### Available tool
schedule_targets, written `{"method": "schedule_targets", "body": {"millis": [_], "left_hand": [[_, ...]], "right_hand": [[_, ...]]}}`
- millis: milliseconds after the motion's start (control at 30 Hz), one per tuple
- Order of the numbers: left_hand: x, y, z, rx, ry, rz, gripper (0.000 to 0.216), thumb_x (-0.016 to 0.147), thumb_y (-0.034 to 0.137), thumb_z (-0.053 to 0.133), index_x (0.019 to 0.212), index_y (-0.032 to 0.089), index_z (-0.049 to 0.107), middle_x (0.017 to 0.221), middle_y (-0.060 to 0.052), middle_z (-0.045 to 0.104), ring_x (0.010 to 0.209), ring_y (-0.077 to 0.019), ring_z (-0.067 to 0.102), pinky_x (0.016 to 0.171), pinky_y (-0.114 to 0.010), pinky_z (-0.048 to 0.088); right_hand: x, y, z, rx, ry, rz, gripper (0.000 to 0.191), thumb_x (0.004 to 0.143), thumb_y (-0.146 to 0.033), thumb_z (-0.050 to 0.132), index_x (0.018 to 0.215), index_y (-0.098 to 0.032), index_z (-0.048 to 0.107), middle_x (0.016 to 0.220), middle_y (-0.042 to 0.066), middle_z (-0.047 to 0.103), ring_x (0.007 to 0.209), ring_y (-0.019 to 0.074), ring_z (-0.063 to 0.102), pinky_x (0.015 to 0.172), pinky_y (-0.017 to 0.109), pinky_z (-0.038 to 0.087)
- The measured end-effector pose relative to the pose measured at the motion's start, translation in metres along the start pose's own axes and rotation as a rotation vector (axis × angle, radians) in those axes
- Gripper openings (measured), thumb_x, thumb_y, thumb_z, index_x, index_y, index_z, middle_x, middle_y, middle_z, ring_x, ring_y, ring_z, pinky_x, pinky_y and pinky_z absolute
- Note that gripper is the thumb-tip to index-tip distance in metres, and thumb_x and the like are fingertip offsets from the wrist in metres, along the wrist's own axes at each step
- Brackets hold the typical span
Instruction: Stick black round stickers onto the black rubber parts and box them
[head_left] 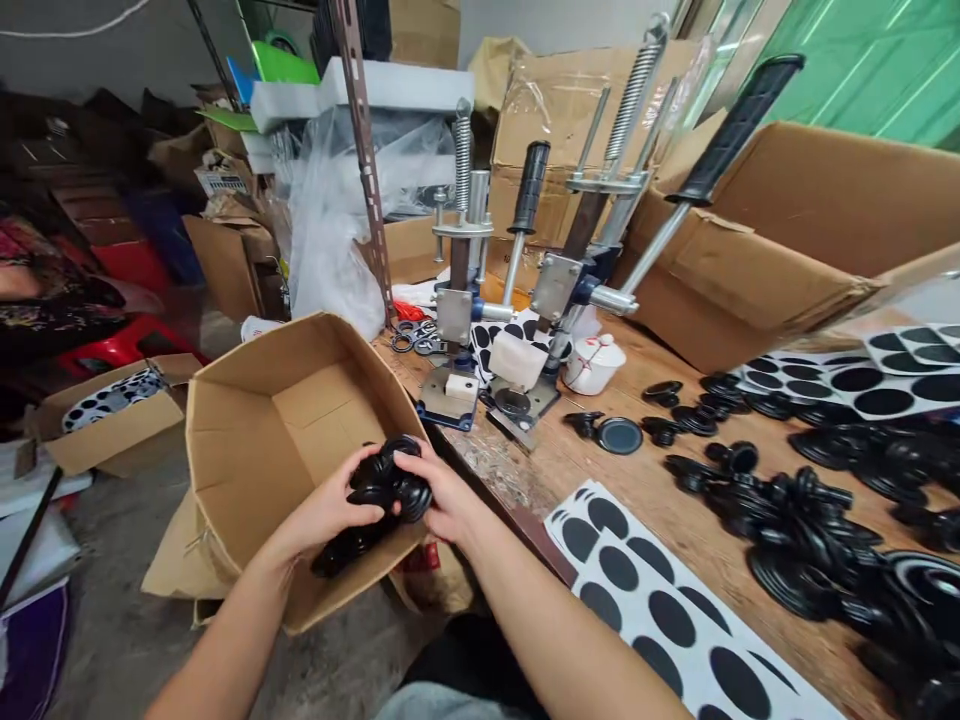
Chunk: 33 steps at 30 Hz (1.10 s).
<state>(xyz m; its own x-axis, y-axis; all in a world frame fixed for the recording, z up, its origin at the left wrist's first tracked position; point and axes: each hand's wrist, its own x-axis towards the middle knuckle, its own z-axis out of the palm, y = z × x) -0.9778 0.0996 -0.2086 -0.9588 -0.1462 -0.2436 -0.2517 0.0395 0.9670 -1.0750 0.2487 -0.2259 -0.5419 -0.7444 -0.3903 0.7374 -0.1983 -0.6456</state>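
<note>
Both my hands hold a bunch of black round plastic parts (390,480) over an open cardboard box (255,420) tilted toward me at the table's left edge. My left hand (330,505) grips the bunch from the left, fingers curled round it. My right hand (439,490) closes on it from the right. A few more black parts (349,548) lie in the box's lower corner under my hands.
Two lever hand presses (461,330) (570,290) stand on the wooden table (652,490). Several black parts (810,520) are heaped to the right. White sheets with black discs (660,610) lie near me. Large cartons (795,240) stand behind. A person sits at far left (37,290).
</note>
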Motion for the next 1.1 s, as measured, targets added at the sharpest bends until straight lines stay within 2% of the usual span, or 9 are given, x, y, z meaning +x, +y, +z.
{"method": "schedule_targets", "body": {"millis": [200,300,400,567,667,733,800,933,1100], "left_hand": [[0.035,-0.077,-0.025,0.119,0.018,-0.194,0.062,0.066,0.017,0.071,0.125,0.014,0.049,0.089,-0.006,0.07,0.075,-0.0211,0.068,0.074,-0.037,0.054],[0.057,-0.097,-0.024,0.24,0.103,-0.234,0.048,0.078,0.022,0.068,0.122,0.015,0.051,0.101,-0.007,0.066,0.082,-0.0197,0.066,0.071,-0.036,0.055],[0.069,-0.1,-0.027,0.375,0.174,-0.202,0.036,0.086,0.027,0.061,0.12,0.016,0.054,0.116,-0.01,0.06,0.094,-0.0214,0.062,0.077,-0.041,0.054],[0.068,-0.059,-0.018,0.587,0.221,0.062,0.049,0.068,0.022,0.072,0.114,0.012,0.058,0.132,-0.019,0.049,0.123,-0.0376,0.046,0.102,-0.053,0.038],[0.077,-0.012,0.026,0.633,0.16,0.305,0.046,0.078,0.031,0.061,0.122,0.017,0.055,0.138,-0.016,0.043,0.123,-0.0351,0.047,0.104,-0.052,0.036],[0.092,0.02,0.079,0.627,0.028,0.463,0.043,0.082,0.035,0.057,0.123,0.021,0.054,0.135,-0.011,0.048,0.109,-0.0274,0.057,0.098,-0.045,0.044],[0.115,0.047,0.142,0.625,-0.125,0.581,0.042,0.083,0.035,0.059,0.123,0.022,0.055,0.131,-0.009,0.052,0.103,-0.023,0.06,0.095,-0.039,0.047],[0.167,0.076,0.253,0.693,-0.333,0.678,0.04,0.081,0.032,0.067,0.118,0.018,0.059,0.125,-0.012,0.057,0.113,-0.0261,0.055,0.098,-0.045,0.045],[0.204,0.079,0.305,0.791,-0.453,0.656,0.034,0.089,0.033,0.058,0.12,0.018,0.057,0.124,-0.01,0.058,0.105,-0.0241,0.059,0.088,-0.047,0.051]], "right_hand": [[0.069,0.054,-0.006,-0.035,0.235,0.22,0.018,0.089,-0.037,0.049,0.091,-0.02,0.053,0.07,0.003,0.06,0.056,0.0163,0.056,0.046,0.025,0.044],[0.076,0.059,-0.014,-0.057,0.299,0.224,0.026,0.094,-0.041,0.038,0.091,-0.021,0.054,0.081,0.005,0.063,0.066,0.0172,0.059,0.055,0.03,0.047],[0.07,0.059,-0.014,-0.082,0.312,0.164,0.027,0.093,-0.045,0.041,0.095,-0.023,0.055,0.094,0.006,0.064,0.08,0.0184,0.061,0.065,0.034,0.048],[0.014,0.029,-0.013,-0.126,0.216,-0.022,0.034,0.069,-0.04,0.077,0.095,-0.022,0.065,0.096,0.005,0.067,0.091,0.0185,0.062,0.078,0.034,0.049],[-0.042,-0.021,-0.035,-0.211,0.191,-0.225,0.038,0.065,-0.042,0.079,0.092,-0.017,0.07,0.097,0.008,0.07,0.089,0.0208,0.065,0.079,0.034,0.051],[-0.079,-0.061,-0.064,-0.473,0.456,-0.553,0.038,0.073,-0.048,0.068,0.093,-0.016,0.07,0.097,0.01,0.07,0.085,0.0226,0.066,0.074,0.036,0.053],[-0.109,-0.095,-0.1,-0.517,0.701,-0.68,0.038,0.081,-0.046,0.057,0.106,-0.019,0.066,0.109,0.009,0.067,0.098,0.0224,0.063,0.083,0.037,0.051],[-0.132,-0.128,-0.168,-0.596,1.029,-0.714,0.041,0.074,-0.025,0.061,0.114,-0.018,0.061,0.124,0.011,0.06,0.117,0.0267,0.053,0.1,0.046,0.04],[-0.124,-0.134,-0.205,-0.65,1.15,-0.656,0.05,0.062,-0.009,0.066,0.111,-0.019,0.063,0.124,0.01,0.061,0.123,0.0272,0.049,0.106,0.043,0.034]]}}
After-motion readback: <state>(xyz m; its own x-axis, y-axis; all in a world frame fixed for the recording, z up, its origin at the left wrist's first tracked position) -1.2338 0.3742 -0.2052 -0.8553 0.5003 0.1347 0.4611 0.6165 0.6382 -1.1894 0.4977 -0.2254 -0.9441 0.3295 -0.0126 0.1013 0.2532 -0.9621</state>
